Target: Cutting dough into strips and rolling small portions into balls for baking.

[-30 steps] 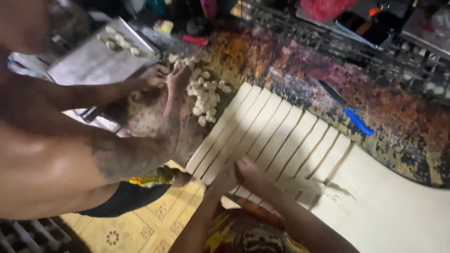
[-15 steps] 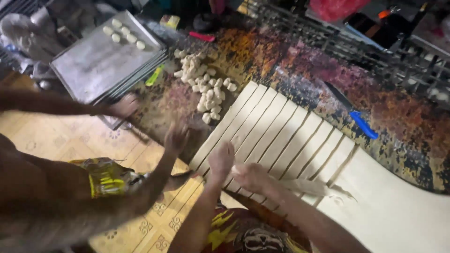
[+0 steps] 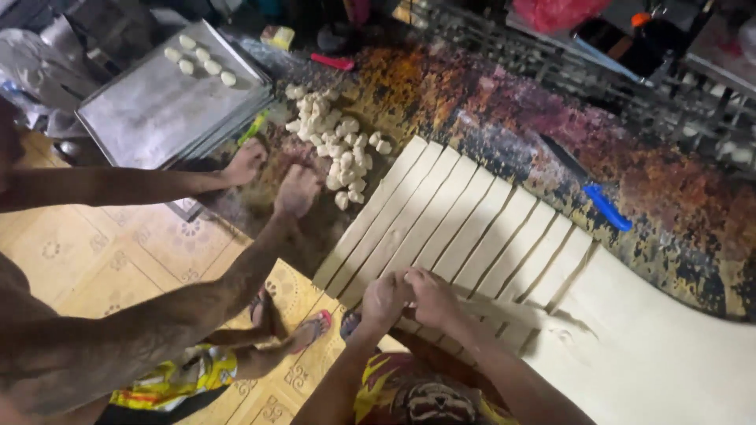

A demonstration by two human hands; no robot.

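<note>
Head view: both of the person's hands meet at the near end of the dough strips [image 3: 465, 228] on the worktop [image 3: 693, 197]. The left hand [image 3: 383, 299] and right hand [image 3: 433, 297] close together, pinching one strip end. Most of the sheet is cut into strips, while the uncut dough [image 3: 669, 346] lies to the right. A co-worker's hands [image 3: 298, 189] rest beside the pile of small dough pieces [image 3: 335, 142]; few pieces sit on the tray [image 3: 157, 110]
</note>
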